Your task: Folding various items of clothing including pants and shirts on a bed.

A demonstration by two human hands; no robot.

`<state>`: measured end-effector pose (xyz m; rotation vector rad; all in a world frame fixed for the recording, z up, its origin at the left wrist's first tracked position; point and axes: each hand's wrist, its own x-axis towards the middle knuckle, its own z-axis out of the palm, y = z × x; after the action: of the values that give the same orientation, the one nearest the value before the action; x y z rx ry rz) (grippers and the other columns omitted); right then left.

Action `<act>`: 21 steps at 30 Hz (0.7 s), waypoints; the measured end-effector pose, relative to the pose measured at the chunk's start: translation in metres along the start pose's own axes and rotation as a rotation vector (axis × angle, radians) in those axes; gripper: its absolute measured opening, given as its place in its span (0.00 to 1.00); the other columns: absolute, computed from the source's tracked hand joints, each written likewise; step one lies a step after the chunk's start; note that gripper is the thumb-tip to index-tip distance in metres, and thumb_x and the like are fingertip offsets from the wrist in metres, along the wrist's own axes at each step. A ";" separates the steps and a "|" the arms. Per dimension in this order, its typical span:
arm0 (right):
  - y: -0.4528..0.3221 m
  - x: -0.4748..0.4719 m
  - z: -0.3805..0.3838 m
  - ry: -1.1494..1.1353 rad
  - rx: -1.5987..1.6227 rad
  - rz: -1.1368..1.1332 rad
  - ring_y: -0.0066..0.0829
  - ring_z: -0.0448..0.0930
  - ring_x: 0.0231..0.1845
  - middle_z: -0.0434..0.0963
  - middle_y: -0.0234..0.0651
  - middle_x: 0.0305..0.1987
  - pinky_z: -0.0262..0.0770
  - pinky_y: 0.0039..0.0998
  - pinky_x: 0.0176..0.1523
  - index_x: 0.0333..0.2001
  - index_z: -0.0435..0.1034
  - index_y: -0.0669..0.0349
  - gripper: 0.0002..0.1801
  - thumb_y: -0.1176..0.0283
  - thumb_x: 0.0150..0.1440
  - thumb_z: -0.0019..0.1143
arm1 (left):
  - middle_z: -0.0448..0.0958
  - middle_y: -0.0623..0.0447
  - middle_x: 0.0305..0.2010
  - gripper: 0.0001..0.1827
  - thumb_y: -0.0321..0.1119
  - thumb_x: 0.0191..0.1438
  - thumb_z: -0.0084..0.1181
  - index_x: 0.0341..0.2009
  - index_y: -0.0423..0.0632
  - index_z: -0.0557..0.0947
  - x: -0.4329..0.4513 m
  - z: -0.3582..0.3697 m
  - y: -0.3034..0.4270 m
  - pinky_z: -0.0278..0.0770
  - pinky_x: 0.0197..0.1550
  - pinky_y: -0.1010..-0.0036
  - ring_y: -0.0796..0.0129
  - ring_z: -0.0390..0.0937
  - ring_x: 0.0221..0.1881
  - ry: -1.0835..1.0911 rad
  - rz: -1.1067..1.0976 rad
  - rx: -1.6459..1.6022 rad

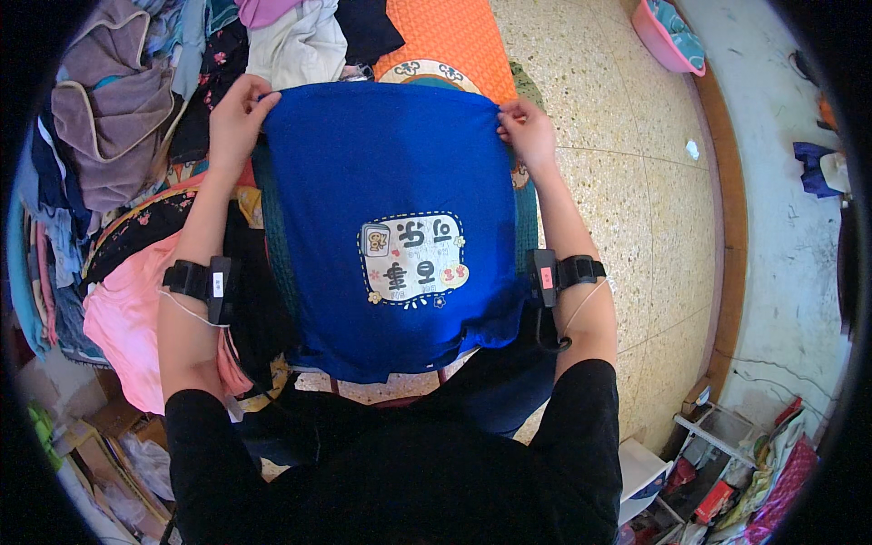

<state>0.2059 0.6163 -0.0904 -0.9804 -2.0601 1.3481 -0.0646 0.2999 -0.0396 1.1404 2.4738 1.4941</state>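
Note:
A blue knit garment (395, 157) lies spread out before me, with a white printed patch bearing writing and small drawings that shows upside down. My left hand (242, 112) pinches its far left corner between thumb and fingers. At the far right corner, my right hand (524, 129) grips the cloth the same way. The far edge runs fairly straight between both hands, while the near edge is wavy and loose. Beneath the garment, parts of a dark green patterned cover (528, 211) show at the sides. Each forearm wears a black strap with a small device.
Heaped clothes fill the left side, among them a brown-grey cloth (109, 129), a pink garment (133, 293) and a white one (300, 48). An orange textured cloth (449, 34) lies beyond. On the speckled floor stands a pink basin (664, 41); a metal rack (722, 429) is at lower right.

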 end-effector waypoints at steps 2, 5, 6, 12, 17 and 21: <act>0.013 0.003 -0.006 -0.092 -0.089 0.012 0.22 0.79 0.24 0.76 0.34 0.26 0.76 0.23 0.28 0.43 0.71 0.64 0.11 0.77 0.54 0.56 | 0.68 0.58 0.23 0.10 0.31 0.50 0.62 0.33 0.42 0.75 -0.001 0.007 0.008 0.65 0.29 0.82 0.79 0.66 0.25 0.002 -0.022 0.066; 0.003 -0.003 -0.018 -0.124 -0.062 -0.010 0.23 0.79 0.27 0.77 0.37 0.31 0.77 0.24 0.31 0.49 0.67 0.63 0.18 0.77 0.54 0.56 | 0.69 0.54 0.22 0.11 0.33 0.49 0.62 0.33 0.42 0.76 0.001 0.010 -0.008 0.66 0.29 0.76 0.72 0.66 0.23 -0.004 0.012 0.126; -0.008 -0.010 -0.021 -0.148 -0.144 -0.037 0.25 0.79 0.31 0.77 0.40 0.36 0.77 0.27 0.34 0.55 0.63 0.62 0.24 0.76 0.54 0.57 | 0.70 0.53 0.23 0.11 0.33 0.49 0.62 0.33 0.42 0.76 0.001 0.008 -0.011 0.66 0.29 0.76 0.71 0.66 0.23 -0.020 0.020 0.159; -0.053 -0.087 -0.089 -0.414 -0.363 -0.229 0.33 0.79 0.40 0.78 0.39 0.39 0.75 0.32 0.44 0.46 0.71 0.59 0.16 0.71 0.52 0.58 | 0.73 0.50 0.27 0.12 0.35 0.52 0.59 0.36 0.41 0.75 0.003 0.011 -0.020 0.69 0.33 0.73 0.68 0.69 0.27 -0.043 0.108 0.229; -0.055 -0.164 -0.126 -0.758 -0.530 -0.300 0.33 0.78 0.39 0.78 0.38 0.37 0.74 0.32 0.44 0.42 0.73 0.60 0.13 0.67 0.54 0.59 | 0.74 0.48 0.31 0.13 0.36 0.54 0.57 0.39 0.41 0.75 -0.006 0.001 -0.033 0.70 0.35 0.71 0.63 0.72 0.30 -0.128 0.169 0.261; -0.031 -0.199 -0.139 -0.838 -0.562 -0.069 0.37 0.78 0.42 0.77 0.43 0.38 0.73 0.33 0.46 0.47 0.69 0.62 0.21 0.60 0.55 0.59 | 0.71 0.40 0.48 0.23 0.36 0.54 0.57 0.52 0.42 0.71 -0.028 -0.018 0.030 0.68 0.55 0.66 0.53 0.70 0.51 -0.239 0.314 0.483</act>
<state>0.4207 0.5318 -0.0097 -0.5531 -3.1890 1.2890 -0.0343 0.2780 -0.0161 1.7317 2.6412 0.7407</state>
